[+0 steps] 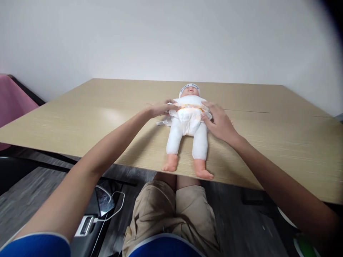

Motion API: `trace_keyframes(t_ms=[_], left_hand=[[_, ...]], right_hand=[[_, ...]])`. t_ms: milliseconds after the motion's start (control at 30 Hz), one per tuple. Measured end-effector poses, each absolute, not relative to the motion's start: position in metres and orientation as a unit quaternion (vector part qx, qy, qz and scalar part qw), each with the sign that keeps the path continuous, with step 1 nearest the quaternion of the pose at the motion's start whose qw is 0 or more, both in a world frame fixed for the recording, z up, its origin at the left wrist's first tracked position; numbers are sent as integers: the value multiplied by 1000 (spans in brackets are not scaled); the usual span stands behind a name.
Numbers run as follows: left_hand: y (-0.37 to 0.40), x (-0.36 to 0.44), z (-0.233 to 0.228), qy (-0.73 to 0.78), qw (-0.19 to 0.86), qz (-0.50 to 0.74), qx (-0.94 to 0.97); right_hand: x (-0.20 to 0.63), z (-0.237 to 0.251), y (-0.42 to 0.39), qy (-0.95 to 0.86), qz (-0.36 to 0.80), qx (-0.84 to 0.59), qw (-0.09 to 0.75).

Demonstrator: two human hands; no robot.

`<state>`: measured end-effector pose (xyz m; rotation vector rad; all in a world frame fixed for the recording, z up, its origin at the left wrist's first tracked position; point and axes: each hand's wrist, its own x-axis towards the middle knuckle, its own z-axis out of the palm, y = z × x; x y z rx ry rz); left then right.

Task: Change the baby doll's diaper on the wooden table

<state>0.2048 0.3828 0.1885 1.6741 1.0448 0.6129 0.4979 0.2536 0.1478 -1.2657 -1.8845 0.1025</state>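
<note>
A baby doll (174, 137) lies on its back on the table, its feet near the front edge. It has a white cloth body and a printed headband (189, 86). A white diaper (189, 119) with an orange-edged waistband is round its hips. My left hand (164, 108) is at the diaper's left side, fingers closed at the waist edge by a loose side tab (164, 122). My right hand (218, 121) rests on the diaper's right side, fingers apart and lying along the doll's waist.
The wood-grain table (80, 121) stands against a white wall (160, 39). A pink cloth (16, 96) hangs over a chair at the left. Below the table's front edge are a white cable (119, 208) and a white device (85, 225).
</note>
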Motion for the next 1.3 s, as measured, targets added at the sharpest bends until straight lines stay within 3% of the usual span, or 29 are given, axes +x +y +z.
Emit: trace_keyframes(t_ms=[133, 233, 367, 467, 567, 700, 967, 1167, 1300], left_hand=[[379, 195, 185, 422, 556, 271, 663], [379, 190, 187, 452, 516, 270, 675], [374, 206, 196, 474, 360, 315, 739], [366, 238, 204, 382, 259, 338, 820], [355, 276, 205, 312, 167, 287, 890], [341, 306, 199, 334, 74, 213, 915], [336, 302, 188, 369, 53, 185, 909], [337, 303, 181, 364, 41, 207, 907], [337, 303, 179, 364, 35, 219, 905]], right_hand=[[511, 130, 245, -771, 107, -505, 373], [533, 115, 237, -752, 81, -557, 343], [555, 103, 225, -721, 42, -613, 319], [558, 101, 225, -692, 28, -653, 305], [556, 102, 232, -661, 58, -698, 271], [560, 105, 241, -622, 107, -745, 216], [592, 117, 255, -661, 213, -695, 189], [597, 170, 281, -645, 326, -646, 246], [557, 195, 303, -640, 326, -642, 268]])
